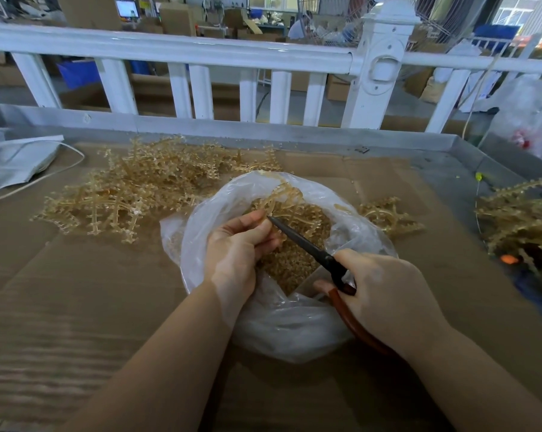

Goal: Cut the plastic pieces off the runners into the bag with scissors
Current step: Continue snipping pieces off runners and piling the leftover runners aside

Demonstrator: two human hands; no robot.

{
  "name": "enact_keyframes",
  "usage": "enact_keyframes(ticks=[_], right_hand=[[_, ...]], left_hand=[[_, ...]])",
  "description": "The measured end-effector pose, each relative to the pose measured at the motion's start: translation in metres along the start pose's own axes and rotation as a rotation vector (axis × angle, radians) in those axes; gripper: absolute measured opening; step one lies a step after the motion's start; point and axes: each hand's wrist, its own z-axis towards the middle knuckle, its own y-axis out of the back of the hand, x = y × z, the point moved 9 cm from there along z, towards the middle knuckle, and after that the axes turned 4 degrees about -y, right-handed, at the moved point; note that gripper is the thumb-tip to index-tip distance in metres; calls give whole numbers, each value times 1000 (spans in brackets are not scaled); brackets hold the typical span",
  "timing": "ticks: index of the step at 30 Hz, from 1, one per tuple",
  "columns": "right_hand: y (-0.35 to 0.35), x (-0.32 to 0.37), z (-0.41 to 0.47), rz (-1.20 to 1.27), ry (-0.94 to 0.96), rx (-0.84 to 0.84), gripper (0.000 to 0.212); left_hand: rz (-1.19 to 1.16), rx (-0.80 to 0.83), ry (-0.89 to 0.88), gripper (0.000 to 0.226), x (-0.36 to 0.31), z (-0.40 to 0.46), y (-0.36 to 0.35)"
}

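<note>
Lower centre: right hand [385, 294] grips the scissors [307, 244], left hand [238, 244] pinches a runner [279, 198] over the open bag [294, 325], so cut pieces [291, 263] drop inside.

Glossy clear plastic bag [294, 325], matt cardboard [92, 291], translucent amber plastic runners [132, 194].

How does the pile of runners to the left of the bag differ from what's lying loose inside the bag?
The runner pile lies on the cardboard as long branched sticks with pieces attached; the loose pieces in the bag are small separate bits. The pile sprawls wide; the pieces are heaped within the bag's opening. Both are the same translucent tan plastic.
</note>
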Motion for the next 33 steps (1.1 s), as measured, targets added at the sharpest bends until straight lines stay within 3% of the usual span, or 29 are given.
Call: enact_keyframes(ticks=[9,19,25,33], right_hand=[[-5,-3,1,114,1,53,41],[-5,1,7,43,-10,49,36],[-10,1,10,121,-19,88,36],[-12,0,9,172,-43,101,34]], left_hand=[[85,18,-68,18,-2,-1,-2],[102,78,-97,18,-4,-3,-8],[90,74,-99,19,-3,-1,-7],[103,38,-137,35,-3,0,-3]])
